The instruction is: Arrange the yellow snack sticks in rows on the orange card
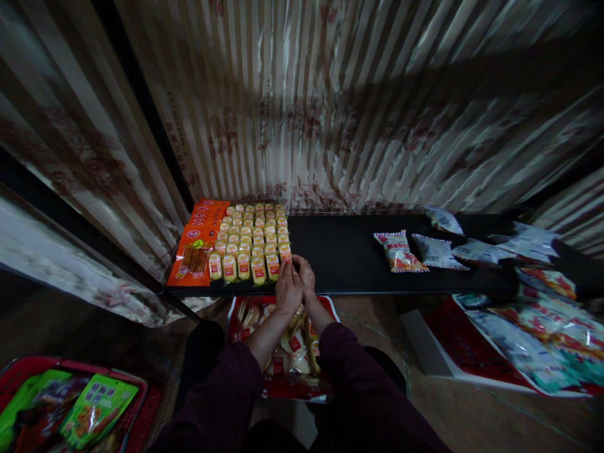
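Observation:
My left hand (288,287) and my right hand (305,274) are close together at the front edge of the black shelf, fingers curled inward. Between and just beyond their fingertips is a small yellow wrapped cake (285,253) with a red label, at the right end of the front row. Its lower end is partly hidden by my fingers. Several rows of the same wrapped cakes (243,265) stand to the left and behind. Under my forearms a red box (234,308) with a white rim holds more wrapped cakes, loosely piled.
Orange snack packets (193,251) overlap at the shelf's left end. Further right on the black shelf (330,251) lie several white and red snack bags (401,251). A red box (453,333) of bags sits lower right, a red basket (136,384) with green packets lower left. Striped curtain (302,113) hangs behind.

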Demonstrator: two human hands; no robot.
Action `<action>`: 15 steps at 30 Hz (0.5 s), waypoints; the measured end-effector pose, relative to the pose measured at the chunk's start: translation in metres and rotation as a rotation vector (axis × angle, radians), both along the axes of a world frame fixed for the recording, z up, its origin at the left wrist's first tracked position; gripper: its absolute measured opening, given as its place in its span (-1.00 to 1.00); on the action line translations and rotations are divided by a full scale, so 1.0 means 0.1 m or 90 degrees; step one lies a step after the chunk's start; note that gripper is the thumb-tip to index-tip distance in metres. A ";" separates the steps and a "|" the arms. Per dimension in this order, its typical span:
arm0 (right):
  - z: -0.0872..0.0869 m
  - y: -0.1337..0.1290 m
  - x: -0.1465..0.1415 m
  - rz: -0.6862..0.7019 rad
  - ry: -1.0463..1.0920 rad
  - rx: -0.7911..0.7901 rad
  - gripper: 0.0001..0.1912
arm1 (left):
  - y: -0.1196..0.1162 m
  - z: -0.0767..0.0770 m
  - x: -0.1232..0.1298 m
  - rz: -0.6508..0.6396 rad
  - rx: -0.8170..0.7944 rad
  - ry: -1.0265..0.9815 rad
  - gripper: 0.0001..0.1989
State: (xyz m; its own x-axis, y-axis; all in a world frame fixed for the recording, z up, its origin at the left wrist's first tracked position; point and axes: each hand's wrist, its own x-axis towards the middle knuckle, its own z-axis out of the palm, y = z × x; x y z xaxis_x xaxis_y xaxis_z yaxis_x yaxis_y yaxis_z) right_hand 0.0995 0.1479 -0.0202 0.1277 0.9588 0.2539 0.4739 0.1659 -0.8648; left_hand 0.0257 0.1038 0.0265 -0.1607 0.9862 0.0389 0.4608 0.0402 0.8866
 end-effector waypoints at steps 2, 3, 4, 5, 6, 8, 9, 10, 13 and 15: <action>0.01 -0.01 0.00 -0.005 0.012 -0.011 -0.64 | -0.01 0.02 -0.02 -0.015 0.001 -0.005 -0.55; 0.02 -0.01 -0.01 -0.004 0.018 -0.013 -0.64 | -0.02 0.04 -0.03 -0.021 -0.001 -0.008 -0.55; 0.03 -0.01 -0.01 0.000 0.021 -0.011 -0.64 | -0.03 0.05 -0.03 -0.026 -0.006 -0.012 -0.54; 0.03 -0.01 -0.01 0.003 0.022 -0.007 -0.64 | -0.03 0.07 -0.04 -0.029 -0.012 -0.014 -0.54; 0.04 -0.02 -0.01 0.006 0.021 -0.002 -0.65 | -0.04 0.09 -0.05 -0.030 -0.018 -0.017 -0.53; 0.04 -0.01 0.00 0.009 0.019 0.001 -0.66 | -0.06 0.13 -0.06 -0.033 -0.025 -0.020 -0.53; 0.03 -0.01 0.00 0.008 0.021 0.001 -0.66 | -0.07 0.14 -0.06 -0.036 -0.026 -0.021 -0.53; 0.03 -0.01 0.00 0.006 0.024 0.000 -0.66 | -0.08 0.16 -0.06 -0.039 -0.024 -0.021 -0.53; 0.02 -0.01 0.00 -0.015 0.034 -0.002 -0.67 | -0.10 0.19 -0.07 -0.042 -0.020 -0.017 -0.53; 0.02 -0.01 0.00 -0.026 0.024 0.002 -0.68 | -0.10 0.19 -0.07 -0.040 -0.016 -0.017 -0.53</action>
